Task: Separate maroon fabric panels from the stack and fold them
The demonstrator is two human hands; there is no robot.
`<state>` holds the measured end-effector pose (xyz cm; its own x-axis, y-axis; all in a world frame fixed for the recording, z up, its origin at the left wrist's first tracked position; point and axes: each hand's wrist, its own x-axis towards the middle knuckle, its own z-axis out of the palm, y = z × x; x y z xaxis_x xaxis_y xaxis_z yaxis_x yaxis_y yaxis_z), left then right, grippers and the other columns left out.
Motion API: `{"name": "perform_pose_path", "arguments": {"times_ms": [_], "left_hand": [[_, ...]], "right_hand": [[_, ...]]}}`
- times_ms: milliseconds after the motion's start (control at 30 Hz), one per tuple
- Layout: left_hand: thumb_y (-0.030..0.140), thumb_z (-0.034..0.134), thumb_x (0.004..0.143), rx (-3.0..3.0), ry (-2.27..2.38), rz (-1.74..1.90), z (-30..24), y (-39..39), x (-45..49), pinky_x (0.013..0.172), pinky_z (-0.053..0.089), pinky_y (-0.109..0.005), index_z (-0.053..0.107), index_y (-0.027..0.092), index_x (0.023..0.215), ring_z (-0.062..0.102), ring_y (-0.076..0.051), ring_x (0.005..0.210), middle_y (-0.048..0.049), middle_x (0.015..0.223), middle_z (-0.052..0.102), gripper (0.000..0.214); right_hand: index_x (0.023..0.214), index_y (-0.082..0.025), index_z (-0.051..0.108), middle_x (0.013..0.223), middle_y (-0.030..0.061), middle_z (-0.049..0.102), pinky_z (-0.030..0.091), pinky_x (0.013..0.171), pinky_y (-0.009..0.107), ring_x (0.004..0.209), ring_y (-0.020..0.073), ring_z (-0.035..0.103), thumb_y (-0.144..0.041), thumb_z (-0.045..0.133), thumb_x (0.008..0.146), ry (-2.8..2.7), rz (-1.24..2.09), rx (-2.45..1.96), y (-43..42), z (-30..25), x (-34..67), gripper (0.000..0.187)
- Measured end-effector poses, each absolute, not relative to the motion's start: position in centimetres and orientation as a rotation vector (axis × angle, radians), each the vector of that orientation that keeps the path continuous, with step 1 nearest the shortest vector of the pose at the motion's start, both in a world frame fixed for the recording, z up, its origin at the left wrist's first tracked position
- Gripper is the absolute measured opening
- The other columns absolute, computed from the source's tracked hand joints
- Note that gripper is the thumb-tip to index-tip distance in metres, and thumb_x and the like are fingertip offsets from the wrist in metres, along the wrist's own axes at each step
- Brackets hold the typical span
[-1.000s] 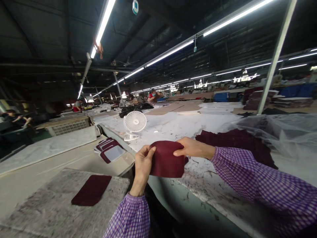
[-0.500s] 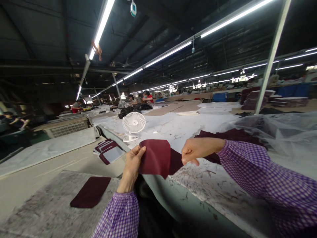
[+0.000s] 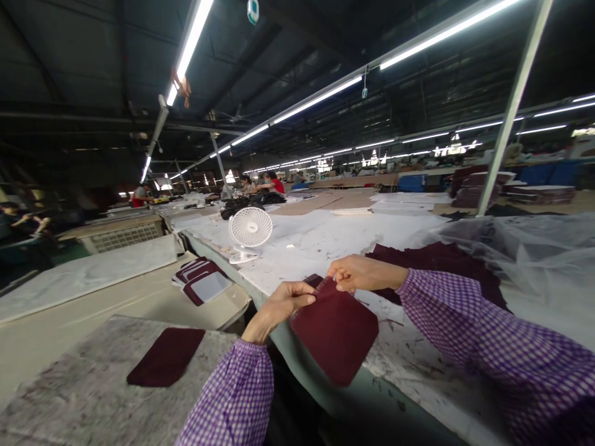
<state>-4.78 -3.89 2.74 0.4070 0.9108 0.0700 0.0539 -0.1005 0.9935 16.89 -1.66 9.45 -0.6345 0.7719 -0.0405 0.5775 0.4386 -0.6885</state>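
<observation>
A maroon fabric piece (image 3: 337,331) with cut corners hangs over the table's front edge, its upper edge pinched by both my hands. My left hand (image 3: 283,303) grips it near the upper left, thumb on top. Close beside it, my right hand (image 3: 357,272) is closed on the top corner. Part of a darker maroon layer shows behind, near my fingers. Another maroon piece (image 3: 166,357) lies flat on the grey speckled board to the left. Beyond my right forearm spreads a heap of maroon pieces (image 3: 437,263).
A white fan (image 3: 250,227) stands on the white table sheet (image 3: 316,238). Maroon pieces with pale panels (image 3: 204,280) lie on the beige surface at left. Clear plastic film (image 3: 534,241) covers the right side. People work far back.
The held fabric has swung round and down, so a corner points toward me. My left hand has moved right, and my right hand has come in to grip the fabric's top edge.
</observation>
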Motion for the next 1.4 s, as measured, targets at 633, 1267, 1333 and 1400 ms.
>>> {"name": "perform_pose_path", "arguments": {"times_ms": [633, 1267, 1333, 1400], "left_hand": [[0.012, 0.05, 0.08, 2.309, 1.428, 0.924, -0.9, -1.1, 1.4, 0.078, 0.044, -0.03, 0.073, 0.02, 0.088, 0.058, -0.019, 0.083, -0.0059, 0.087, 0.066, 0.026], [0.015, 0.046, 0.085, 2.571, 1.5, 0.775, -0.9, -1.2, 1.3, 0.075, 0.044, -0.027, 0.071, 0.023, 0.095, 0.057, -0.018, 0.084, -0.0046, 0.088, 0.063, 0.028], [0.015, 0.045, 0.085, 2.584, 1.492, 0.766, -0.8, -1.4, 1.3, 0.075, 0.044, -0.027, 0.071, 0.024, 0.093, 0.056, -0.017, 0.084, -0.0039, 0.088, 0.062, 0.028], [0.016, 0.044, 0.086, 2.603, 1.488, 0.754, -0.7, -1.5, 1.4, 0.074, 0.044, -0.027, 0.072, 0.025, 0.091, 0.055, -0.017, 0.084, -0.0039, 0.088, 0.062, 0.029]], "right_hand": [[0.093, -0.013, 0.068, 0.075, 0.007, 0.07, 0.045, 0.073, 0.029, 0.074, 0.0198, 0.065, -0.014, 0.052, 0.074, -2.621, 0.444, -1.287, 2.8, 4.1, 19.9, 0.025], [0.091, -0.018, 0.065, 0.088, 0.0058, 0.065, 0.038, 0.065, 0.027, 0.075, 0.0167, 0.058, -0.018, 0.044, 0.087, -2.879, -0.263, -0.986, 2.2, 3.2, 19.0, 0.022], [0.093, -0.017, 0.063, 0.088, 0.0067, 0.063, 0.038, 0.065, 0.028, 0.075, 0.017, 0.057, -0.018, 0.04, 0.089, -2.904, -0.321, -0.965, 1.9, 2.9, 18.9, 0.023], [0.094, -0.016, 0.063, 0.089, 0.0081, 0.062, 0.038, 0.065, 0.029, 0.077, 0.0183, 0.056, -0.016, 0.039, 0.089, -2.926, -0.366, -0.952, 1.7, 2.6, 18.9, 0.024]]}}
